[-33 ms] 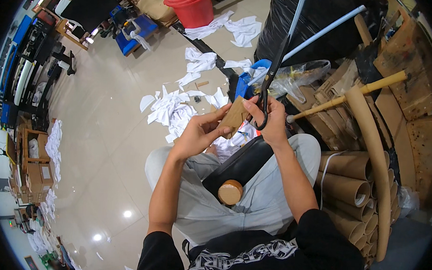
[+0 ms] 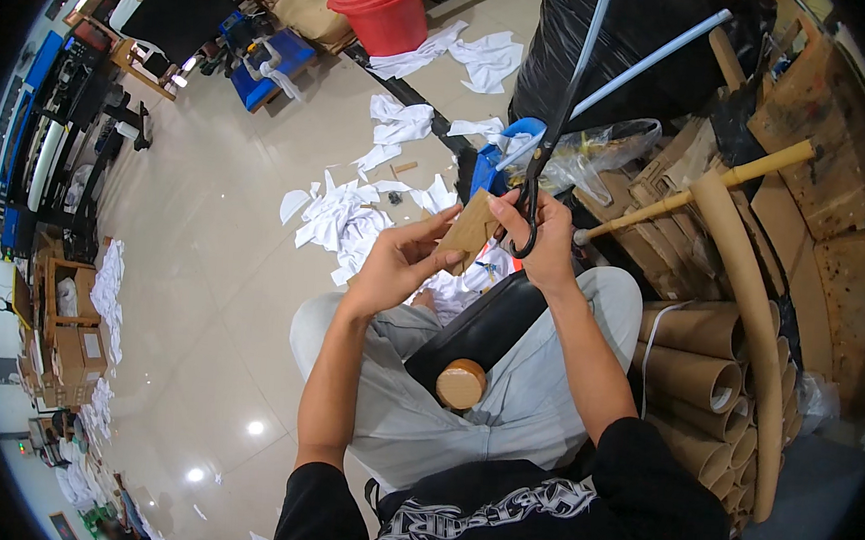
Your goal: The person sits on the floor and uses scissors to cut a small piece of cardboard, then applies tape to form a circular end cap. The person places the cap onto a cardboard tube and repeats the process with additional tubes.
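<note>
My left hand (image 2: pixel 393 265) grips a small brown piece of cardboard (image 2: pixel 468 230) between thumb and fingers, in front of my knees. My right hand (image 2: pixel 543 240) is closed around the black handles of a pair of scissors (image 2: pixel 546 142); its long blades point up and away from me. With the thumb of that same hand I touch the cardboard's upper right edge. Over my lap lies a long black object (image 2: pixel 479 323), and at its near end is a round brown thing (image 2: pixel 461 383), its kind unclear.
White cloth scraps (image 2: pixel 345 226) litter the floor ahead. A blue dustpan (image 2: pixel 486 171), a black plastic bag (image 2: pixel 627 63) and a yellow pole (image 2: pixel 698 198) are ahead and right. Cardboard tubes (image 2: pixel 691 378) are stacked beside my right knee. A red lidded bucket (image 2: pixel 382 16) stands farther off.
</note>
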Action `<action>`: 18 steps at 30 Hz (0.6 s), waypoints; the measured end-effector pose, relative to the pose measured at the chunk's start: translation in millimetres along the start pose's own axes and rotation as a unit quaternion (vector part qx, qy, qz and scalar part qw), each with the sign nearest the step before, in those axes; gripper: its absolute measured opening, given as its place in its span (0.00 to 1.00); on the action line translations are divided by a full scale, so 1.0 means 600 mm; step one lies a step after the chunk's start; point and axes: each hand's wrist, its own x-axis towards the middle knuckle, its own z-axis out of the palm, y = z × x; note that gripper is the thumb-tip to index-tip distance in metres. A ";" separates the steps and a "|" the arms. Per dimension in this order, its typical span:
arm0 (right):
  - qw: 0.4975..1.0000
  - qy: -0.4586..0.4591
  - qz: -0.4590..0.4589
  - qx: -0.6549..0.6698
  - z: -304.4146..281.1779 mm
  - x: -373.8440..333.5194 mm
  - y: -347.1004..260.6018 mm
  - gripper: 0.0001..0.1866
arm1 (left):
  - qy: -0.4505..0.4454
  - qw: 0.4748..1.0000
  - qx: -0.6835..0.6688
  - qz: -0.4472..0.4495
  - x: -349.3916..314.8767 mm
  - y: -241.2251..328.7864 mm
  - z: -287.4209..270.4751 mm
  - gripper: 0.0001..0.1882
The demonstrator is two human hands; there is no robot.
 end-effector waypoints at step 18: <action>0.989 0.111 -0.022 0.095 -0.003 0.021 -0.002 0.08 | 0.110 0.989 -0.103 -0.012 0.035 -0.032 0.012 0.18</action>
